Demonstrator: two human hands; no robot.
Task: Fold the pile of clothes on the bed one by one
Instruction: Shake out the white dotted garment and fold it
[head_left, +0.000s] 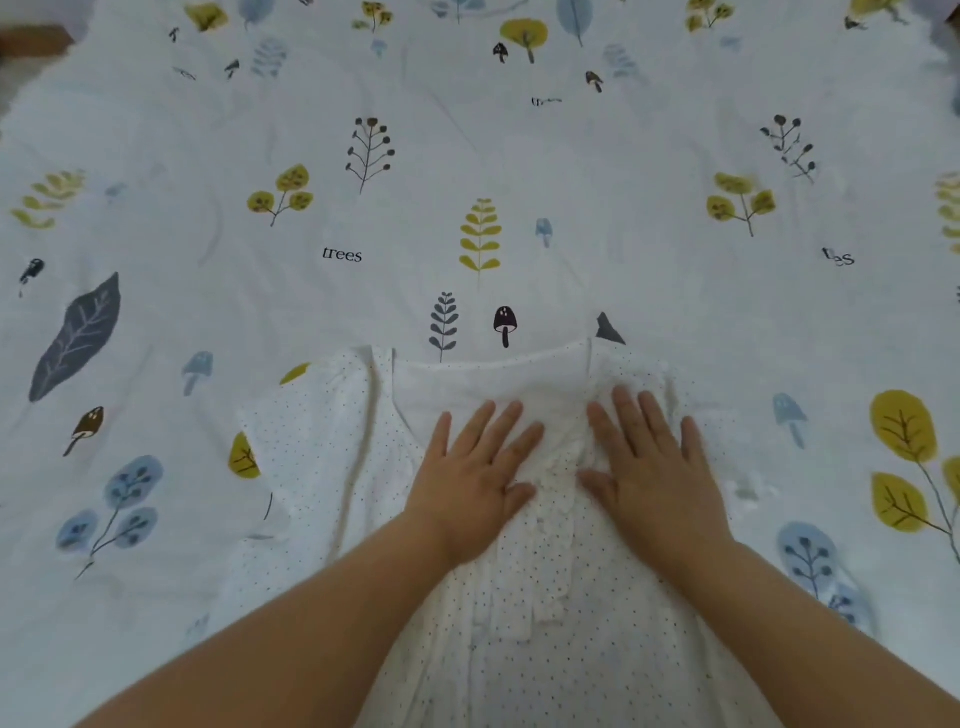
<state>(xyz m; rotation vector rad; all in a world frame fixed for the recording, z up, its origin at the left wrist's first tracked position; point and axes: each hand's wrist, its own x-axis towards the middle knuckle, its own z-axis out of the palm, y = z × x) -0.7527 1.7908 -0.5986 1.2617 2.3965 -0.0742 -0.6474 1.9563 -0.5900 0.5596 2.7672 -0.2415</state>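
Observation:
A white garment with small dark dots (322, 452) lies spread flat on the bed, its neckline pointing away from me and a ruffled strip running down its middle. My left hand (480, 478) lies flat on the chest area left of the ruffle, fingers straight and spread. My right hand (649, 467) presses flat on the cloth right of the ruffle, fingers straight. Neither hand holds any fabric. The garment's lower part runs out of view at the bottom edge.
The bed sheet (519, 156) is white with printed leaves, trees and mushrooms and fills nearly the whole view. A brown edge (31, 39) shows at the far upper left. No other clothes show in this view.

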